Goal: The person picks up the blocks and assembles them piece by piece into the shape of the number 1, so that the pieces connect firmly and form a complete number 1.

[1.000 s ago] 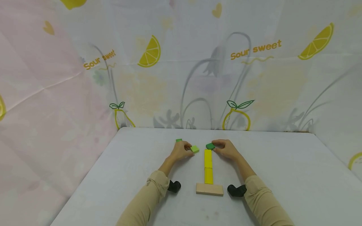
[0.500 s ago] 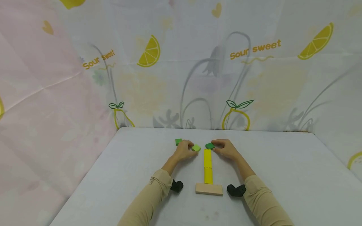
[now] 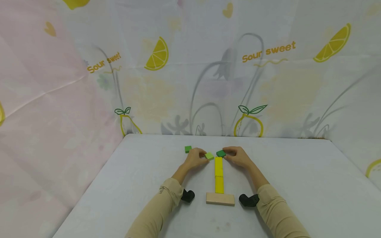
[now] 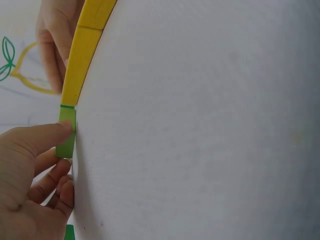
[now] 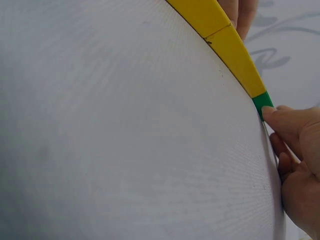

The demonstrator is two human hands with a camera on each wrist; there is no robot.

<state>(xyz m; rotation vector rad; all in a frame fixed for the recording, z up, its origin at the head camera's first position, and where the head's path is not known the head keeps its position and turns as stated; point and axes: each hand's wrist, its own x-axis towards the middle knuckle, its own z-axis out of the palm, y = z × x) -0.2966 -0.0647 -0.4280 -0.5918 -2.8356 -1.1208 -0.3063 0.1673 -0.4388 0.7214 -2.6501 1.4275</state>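
My left hand [image 3: 195, 158] pinches a light green block [image 3: 209, 156] between thumb and fingers, just left of the far end of a yellow row. Opposite it, my right hand [image 3: 239, 157] holds a dark green block [image 3: 221, 153] at that same far end, set at an angle. Two yellow blocks lie end to end, the far one [image 3: 218, 167] and the near one [image 3: 219, 185]. Across their near end lies a plain wooden block [image 3: 220, 199]. The right wrist view shows the thumb on the dark green block [image 5: 263, 104], close against the yellow one.
Another green block [image 3: 188, 149] lies behind my left hand. All of this is on a white table [image 3: 297, 185], backed by a lemon-printed cloth [image 3: 184, 92]. Black wrist-worn devices, the left one [image 3: 188, 196] and the right one [image 3: 248, 200], flank the wooden block.
My left hand has moved right with the light green block, bringing it closer to the yellow row and the dark green block. The right hand stays nearly still.
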